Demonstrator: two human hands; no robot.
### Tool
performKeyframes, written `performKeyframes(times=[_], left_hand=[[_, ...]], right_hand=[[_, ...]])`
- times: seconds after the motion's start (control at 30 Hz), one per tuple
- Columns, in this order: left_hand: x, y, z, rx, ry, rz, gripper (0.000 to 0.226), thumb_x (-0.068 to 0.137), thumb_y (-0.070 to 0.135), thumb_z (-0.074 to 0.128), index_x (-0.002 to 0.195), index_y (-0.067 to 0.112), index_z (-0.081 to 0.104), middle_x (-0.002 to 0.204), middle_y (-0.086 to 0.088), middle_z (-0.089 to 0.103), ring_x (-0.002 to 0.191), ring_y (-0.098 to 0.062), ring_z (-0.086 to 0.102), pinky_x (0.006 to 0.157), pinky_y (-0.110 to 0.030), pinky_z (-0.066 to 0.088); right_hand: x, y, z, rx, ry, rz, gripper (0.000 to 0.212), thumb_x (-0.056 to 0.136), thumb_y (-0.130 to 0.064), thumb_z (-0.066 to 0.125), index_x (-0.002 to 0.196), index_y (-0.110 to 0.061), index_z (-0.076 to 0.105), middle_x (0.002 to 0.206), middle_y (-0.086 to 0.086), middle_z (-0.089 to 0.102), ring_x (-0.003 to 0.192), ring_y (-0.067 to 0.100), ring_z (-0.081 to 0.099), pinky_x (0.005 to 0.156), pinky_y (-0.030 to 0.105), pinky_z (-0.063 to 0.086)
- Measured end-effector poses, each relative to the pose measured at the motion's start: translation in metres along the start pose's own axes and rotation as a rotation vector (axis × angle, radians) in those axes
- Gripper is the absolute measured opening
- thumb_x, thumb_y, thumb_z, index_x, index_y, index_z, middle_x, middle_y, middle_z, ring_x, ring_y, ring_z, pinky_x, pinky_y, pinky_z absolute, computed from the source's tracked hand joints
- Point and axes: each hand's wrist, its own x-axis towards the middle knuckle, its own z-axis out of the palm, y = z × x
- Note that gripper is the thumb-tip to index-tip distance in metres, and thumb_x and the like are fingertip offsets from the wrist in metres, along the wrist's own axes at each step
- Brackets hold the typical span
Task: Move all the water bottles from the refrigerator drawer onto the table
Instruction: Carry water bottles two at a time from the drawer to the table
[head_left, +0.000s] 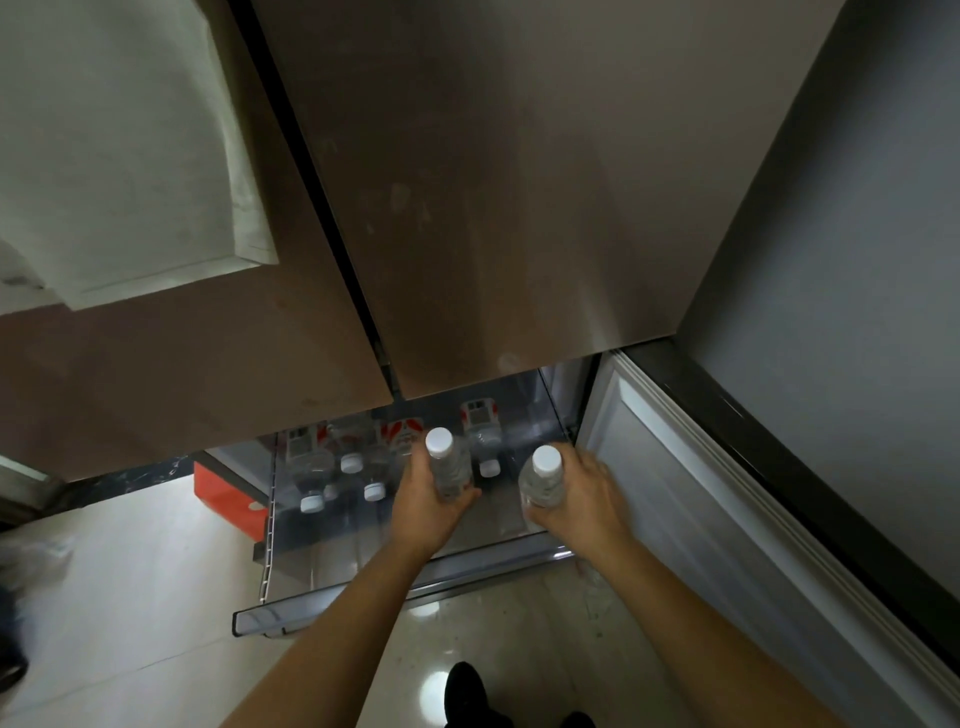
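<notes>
Refrigerator drawer (291, 618) open. At its left we note several loose bottles (311, 467) lying inside. Left hand (431, 512) grips the first bottle (448, 465) upright. A lone bottle (483, 441) lies behind, between the hands. Right hand (587, 499) grips the second bottle (543, 480), upright over the drawer.

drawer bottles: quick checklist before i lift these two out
1. Left hand wrapped round left bottle: ok.
2. Right hand wrapped round right bottle: ok.
3. White caps on both held bottles: ok.
4. Drawer pulled out: ok.
5. Drawer emptied: not ok, at least four remaining bottles lie inside.
6. Space on the table: cannot tell, out of view.
</notes>
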Motion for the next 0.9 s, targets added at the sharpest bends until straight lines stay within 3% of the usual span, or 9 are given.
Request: performKeyframes(times=[0.1, 0.23, 0.37, 0.5, 0.63, 0.77, 0.9], left_hand=[[0.006, -0.005, 0.006, -0.031, 0.07, -0.022, 0.089, 0.067, 0.025, 0.088, 0.134, 0.038, 0.031, 0.125, 0.005, 0.06, 0.114, -0.017, 0.058, 0.095, -0.038, 0.05], [0.012, -0.004, 0.01, -0.022, 0.102, -0.001, 0.069, 0.072, 0.026, 0.086, 0.112, 0.045, 0.033, 0.103, 0.018, 0.057, 0.102, -0.018, 0.063, 0.078, -0.026, 0.043], [0.004, -0.003, 0.002, -0.026, 0.128, 0.046, 0.068, 0.074, 0.03, 0.084, 0.114, 0.049, 0.033, 0.11, 0.012, 0.062, 0.101, -0.016, 0.064, 0.078, -0.024, 0.045], [-0.012, 0.006, -0.015, -0.029, 0.205, 0.083, 0.069, 0.073, 0.039, 0.081, 0.124, 0.051, 0.037, 0.109, 0.026, 0.06, 0.1, -0.003, 0.061, 0.076, -0.01, 0.043], [-0.037, 0.022, -0.043, -0.044, 0.347, 0.129, 0.085, 0.068, 0.046, 0.081, 0.132, 0.056, 0.027, 0.108, 0.041, 0.054, 0.1, 0.002, 0.061, 0.08, -0.014, 0.048], [-0.08, 0.03, -0.073, -0.088, 0.554, 0.148, 0.09, 0.066, 0.053, 0.082, 0.128, 0.063, 0.017, 0.117, 0.05, 0.043, 0.107, 0.023, 0.05, 0.075, 0.003, 0.041], [-0.136, 0.028, -0.106, -0.022, 0.771, 0.109, 0.086, 0.069, 0.059, 0.077, 0.134, 0.055, 0.021, 0.121, 0.023, 0.054, 0.103, -0.002, 0.059, 0.082, -0.004, 0.045]], right_hand=[[0.0, -0.002, 0.003, 0.028, 0.043, 0.023, 0.091, 0.058, -0.041, 0.092, 0.132, -0.041, 0.04, 0.115, -0.001, 0.064, 0.105, 0.024, 0.06, 0.076, 0.025, 0.04], [0.005, 0.0, 0.001, 0.075, -0.007, 0.131, 0.09, 0.058, -0.044, 0.092, 0.13, -0.037, 0.04, 0.121, 0.004, 0.06, 0.11, 0.025, 0.059, 0.08, 0.027, 0.043], [0.002, -0.001, -0.003, 0.182, 0.031, 0.115, 0.082, 0.058, -0.045, 0.092, 0.122, -0.039, 0.041, 0.122, 0.001, 0.058, 0.11, 0.022, 0.058, 0.08, 0.027, 0.044], [-0.001, -0.012, -0.012, 0.302, 0.043, -0.029, 0.077, 0.059, -0.047, 0.091, 0.114, -0.052, 0.039, 0.121, -0.006, 0.057, 0.109, 0.016, 0.057, 0.081, 0.029, 0.049], [-0.006, -0.036, -0.02, 0.407, 0.026, -0.208, 0.08, 0.063, -0.043, 0.091, 0.128, -0.047, 0.045, 0.127, -0.008, 0.061, 0.116, 0.017, 0.058, 0.092, 0.041, 0.055], [-0.015, -0.07, -0.015, 0.5, 0.075, -0.381, 0.081, 0.068, -0.042, 0.089, 0.133, -0.051, 0.041, 0.131, -0.015, 0.058, 0.114, 0.008, 0.055, 0.083, 0.013, 0.045], [-0.028, -0.118, -0.004, 0.574, 0.009, -0.546, 0.08, 0.072, -0.04, 0.087, 0.131, -0.054, 0.034, 0.133, -0.007, 0.055, 0.117, 0.015, 0.054, 0.089, 0.032, 0.051]])
